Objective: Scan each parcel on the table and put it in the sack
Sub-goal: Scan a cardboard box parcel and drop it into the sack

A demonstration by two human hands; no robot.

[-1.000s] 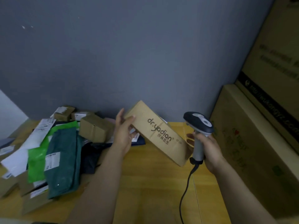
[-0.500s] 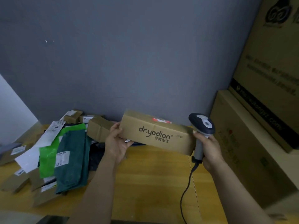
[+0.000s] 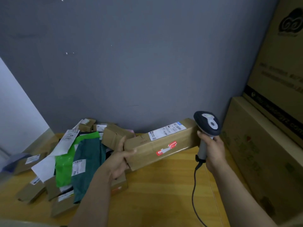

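My left hand (image 3: 120, 158) grips the near end of a long brown cardboard parcel (image 3: 157, 145) and holds it above the wooden table (image 3: 164, 190). The parcel's upper face carries a white shipping label (image 3: 167, 130), and a red sticker sits on its front side. My right hand (image 3: 212, 149) grips the handle of a corded barcode scanner (image 3: 207, 125), whose dark head is at the parcel's far right end. No sack is in view.
A heap of parcels lies on the table's left: a dark green mailer (image 3: 88, 161), a bright green mailer (image 3: 65, 164), a white mailer (image 3: 54, 153) and several small brown boxes (image 3: 114, 135). Large cardboard cartons (image 3: 262, 153) stand at the right. A grey wall rises behind.
My left hand has turned the long parcel, so its printed side is gone from view and the face with the white label is up. The scanner has stayed at its right end.
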